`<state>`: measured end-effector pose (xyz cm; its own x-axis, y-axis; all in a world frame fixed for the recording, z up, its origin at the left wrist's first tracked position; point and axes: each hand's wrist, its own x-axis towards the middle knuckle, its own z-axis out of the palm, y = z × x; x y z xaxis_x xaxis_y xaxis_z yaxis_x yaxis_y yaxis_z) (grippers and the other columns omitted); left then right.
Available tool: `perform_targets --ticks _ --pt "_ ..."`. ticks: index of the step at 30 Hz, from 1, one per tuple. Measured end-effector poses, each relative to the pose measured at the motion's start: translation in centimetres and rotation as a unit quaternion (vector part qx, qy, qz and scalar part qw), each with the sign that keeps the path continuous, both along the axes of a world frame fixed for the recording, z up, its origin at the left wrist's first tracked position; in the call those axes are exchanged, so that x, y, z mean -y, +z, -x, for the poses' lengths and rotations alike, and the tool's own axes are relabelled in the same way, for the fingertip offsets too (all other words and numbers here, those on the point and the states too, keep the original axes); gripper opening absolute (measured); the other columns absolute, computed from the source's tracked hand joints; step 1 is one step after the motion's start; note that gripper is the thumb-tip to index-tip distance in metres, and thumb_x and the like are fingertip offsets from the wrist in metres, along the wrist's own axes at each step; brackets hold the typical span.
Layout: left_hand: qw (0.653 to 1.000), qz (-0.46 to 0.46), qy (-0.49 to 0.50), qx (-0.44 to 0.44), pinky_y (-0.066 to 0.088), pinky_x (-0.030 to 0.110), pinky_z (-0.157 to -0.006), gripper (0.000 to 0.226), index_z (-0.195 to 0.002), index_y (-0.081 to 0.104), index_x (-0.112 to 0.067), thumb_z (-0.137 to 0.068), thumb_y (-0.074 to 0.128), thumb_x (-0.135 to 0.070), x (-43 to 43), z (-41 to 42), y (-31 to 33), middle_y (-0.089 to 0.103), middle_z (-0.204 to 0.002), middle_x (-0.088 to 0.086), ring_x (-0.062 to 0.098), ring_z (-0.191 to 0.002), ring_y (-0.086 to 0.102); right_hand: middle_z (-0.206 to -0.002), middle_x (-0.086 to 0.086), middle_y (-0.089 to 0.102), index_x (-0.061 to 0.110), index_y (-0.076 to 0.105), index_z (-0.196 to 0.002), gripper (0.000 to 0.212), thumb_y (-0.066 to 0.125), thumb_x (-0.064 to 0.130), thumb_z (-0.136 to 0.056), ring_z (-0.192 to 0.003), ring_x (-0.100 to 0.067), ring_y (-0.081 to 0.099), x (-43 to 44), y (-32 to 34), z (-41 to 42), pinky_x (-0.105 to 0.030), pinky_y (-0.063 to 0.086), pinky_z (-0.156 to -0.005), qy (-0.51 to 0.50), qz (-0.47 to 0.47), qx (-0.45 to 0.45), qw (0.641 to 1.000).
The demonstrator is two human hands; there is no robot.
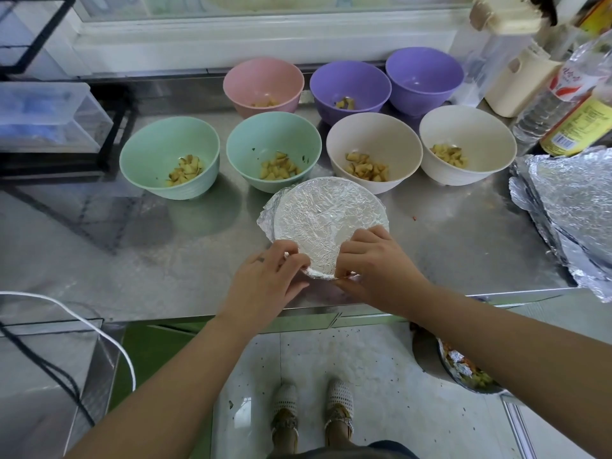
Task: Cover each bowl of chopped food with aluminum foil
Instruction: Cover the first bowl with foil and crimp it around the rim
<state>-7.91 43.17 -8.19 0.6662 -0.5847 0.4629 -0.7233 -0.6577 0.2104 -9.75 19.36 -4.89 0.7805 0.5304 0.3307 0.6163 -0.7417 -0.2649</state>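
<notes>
The left hand (265, 281) pinches the crimped edge of the foil (326, 223) at the 7 o'clock rim of the covered bowl (346, 276), fingers curled round the fold. The right hand (374, 263) pinches the same edge at 5 o'clock. The foil hides nearly all of the bowl and its contents. Uncovered bowls (159, 140) stand from 10 to 2 o'clock. At 3 o'clock, the stacked foil sheets (569, 200) are cut off by the frame.
</notes>
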Motion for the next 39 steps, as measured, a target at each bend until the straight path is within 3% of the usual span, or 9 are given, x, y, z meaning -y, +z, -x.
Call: perform_targets --ticks 3,12,16,20,25,28,31,35,39 --pt "1.0 -0.009 0.007 -0.016 0.049 0.028 -0.067 0.052 -0.107 0.049 -0.023 -0.075 0.084 -0.044 0.1 0.3 -0.2 0.047 -0.113 0.0 0.018 -0.064 0.058 -0.075 0.01 0.061 0.023 0.065 -0.072 0.018 0.08 0.026 -0.081 -0.075 -0.016 0.05 0.1 0.0 0.1 -0.031 0.033 -0.076 0.001 0.008 -0.008 1.0" --pt "0.998 -0.004 0.025 0.061 0.045 0.03 -0.062 0.016 -0.099 0.048 -0.02 -0.091 0.058 -0.03 0.4 -0.5 0.0 0.052 -0.104 0.0 0.019 -0.056 0.051 -0.074 0.01 0.06 0.023 0.064 -0.071 0.018 0.079 0.025 -0.081 -0.074 -0.017 0.052 0.1 0.0 0.1 -0.033 0.034 -0.075 0.0 0.002 -0.007 1.0" --pt "1.0 0.009 -0.007 0.006 0.052 0.034 -0.057 0.013 -0.102 0.046 -0.019 -0.093 0.053 -0.025 0.0 -1.1 -0.1 0.045 -0.109 0.0 0.024 -0.062 0.056 -0.074 0.01 0.061 0.024 0.065 -0.07 0.018 0.074 0.029 -0.084 -0.074 -0.017 0.053 -0.1 -0.2 0.4 -0.033 0.037 -0.076 -0.017 0.005 0.027 0.999" --pt "0.996 0.037 0.01 -0.077 0.056 0.037 -0.055 0.032 -0.116 0.048 -0.02 -0.09 0.066 -0.021 -1.5 -1.0 0.6 0.043 -0.125 0.002 0.029 -0.072 0.064 -0.07 0.008 0.06 0.023 0.065 -0.067 0.033 0.055 0.041 -0.093 -0.07 -0.021 0.055 -2.0 -0.2 0.9 -0.034 0.034 -0.078 -0.065 -0.012 0.076 0.995" --pt "0.995 0.054 -0.004 -0.083 0.058 0.035 -0.063 0.044 -0.121 0.052 -0.022 -0.085 0.075 -0.031 -1.2 1.5 1.2 0.045 -0.128 0.001 0.02 -0.086 0.065 -0.088 0.01 0.066 0.027 0.074 -0.09 0.035 0.06 0.059 -0.087 -0.082 -0.016 0.055 -1.6 0.9 0.5 -0.036 0.039 -0.081 -0.016 -0.021 0.017 1.0" --pt "0.996 0.068 -0.014 -0.063 0.054 0.03 -0.062 0.021 -0.111 0.062 -0.021 -0.095 0.065 -0.034 0.7 2.4 1.5 0.052 -0.116 -0.001 0.017 -0.075 0.062 -0.099 0.008 0.067 0.028 0.076 -0.1 0.03 0.072 0.052 -0.083 -0.089 -0.017 0.058 2.0 1.1 -0.4 -0.04 0.046 -0.081 0.022 0.011 -0.014 1.0" --pt "0.996 0.076 -0.003 -0.05 0.052 0.032 -0.061 0.02 -0.099 0.072 -0.016 -0.1 0.058 -0.031 1.4 2.3 1.4 0.061 -0.101 -0.001 0.018 -0.07 0.06 -0.1 0.007 0.069 0.028 0.077 -0.099 0.021 0.083 0.037 -0.081 -0.088 -0.021 0.061 3.9 0.7 -0.8 -0.041 0.05 -0.078 0.045 0.041 -0.025 0.998" --pt "0.996 0.065 0.005 -0.057 0.053 0.031 -0.066 0.03 -0.097 0.072 -0.014 -0.103 0.051 -0.034 0.3 1.4 1.4 0.063 -0.101 0.0 0.017 -0.073 0.062 -0.098 0.005 0.07 0.027 0.079 -0.096 0.02 0.062 0.037 -0.093 -0.087 -0.02 0.062 3.3 0.7 -0.9 -0.037 0.05 -0.076 0.079 0.039 -0.008 0.996" --pt "0.995 0.07 0.03 -0.066 0.053 0.031 -0.069 0.028 -0.099 0.071 -0.013 -0.101 0.051 -0.033 -0.3 1.0 1.5 0.061 -0.106 0.001 0.018 -0.078 0.063 -0.094 0.004 0.069 0.025 0.079 -0.096 0.025 0.057 0.036 -0.096 -0.082 -0.019 0.061 2.6 0.4 -0.9 -0.035 0.047 -0.074 0.091 0.037 0.025 0.995"
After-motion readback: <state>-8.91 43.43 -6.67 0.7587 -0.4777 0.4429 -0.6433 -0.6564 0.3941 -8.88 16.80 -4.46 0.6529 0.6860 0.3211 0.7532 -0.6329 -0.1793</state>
